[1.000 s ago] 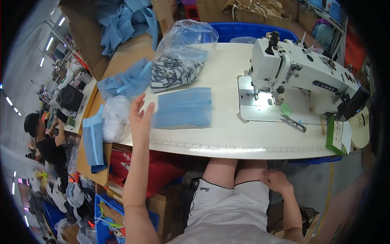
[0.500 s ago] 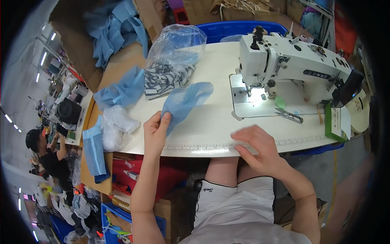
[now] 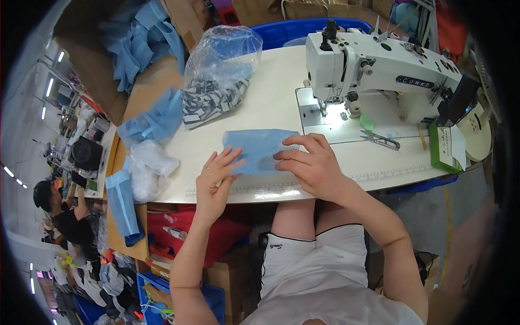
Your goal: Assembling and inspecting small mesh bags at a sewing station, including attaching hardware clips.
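A piece of light-blue mesh fabric (image 3: 260,142) is spread out between my hands at the front of the white sewing table. My left hand (image 3: 215,179) is at its left end, fingers stretched and apart, touching the mesh and a little blurred. At the right end, the curved fingers of my right hand (image 3: 314,165) lie over the mesh and hold its edge; the thumb is partly hidden. Beyond the right hand stands a white sewing machine (image 3: 374,65), its lamp lighting the metal plate (image 3: 311,112) under the needle.
Thread snips (image 3: 382,141) and a green-and-white box (image 3: 448,149) sit right of the machine plate. Left lie a clear bag of patterned pieces (image 3: 214,100), more blue mesh (image 3: 154,119) and a white plastic bag (image 3: 149,168). A carton (image 3: 89,70) holds blue pieces. A person (image 3: 67,208) works far left.
The mesh piece, earlier hanging from my left hand alone, is now spread flatter between both hands. My right hand has come left onto it; the left fingers have spread. The view has shifted slightly.
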